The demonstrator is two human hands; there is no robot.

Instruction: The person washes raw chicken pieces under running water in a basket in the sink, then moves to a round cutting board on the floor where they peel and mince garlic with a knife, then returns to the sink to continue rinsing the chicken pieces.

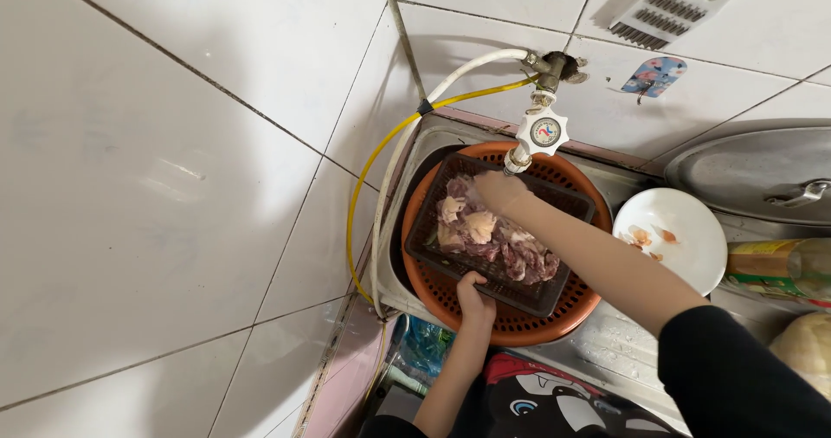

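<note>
We look down into a sink corner. Our left hand (474,301) grips the near rim of a dark rectangular mesh basket (554,289), fingers curled over the edge, clenched on it. Our right hand (500,191) reaches across to the far end of that basket, just under the tap; it rests on or among the raw meat pieces (489,239). We cannot tell whether its fingers are closed on a piece or merely pressing.

The meat, pinkish-purple with pale fatty bits, lies inside the dark basket, between our two hands. The basket sits within a round orange colander (528,325), whose rim shows just beyond the left fingers and around the right wrist. Both sit in the steel sink (597,343).

Directly above the right fingers: a tap (541,132) with a white cross-shaped handle. From it a white hose (385,196) and a yellow hose (363,178) run down past the left of the basket.

To the right of our right forearm, well apart from the fingers: a white plate (692,247) with a few scraps, a metal lid (753,170), a bottle (783,269). A white grater (675,1) hangs on the tiled wall (173,161), far beyond the right fingers
</note>
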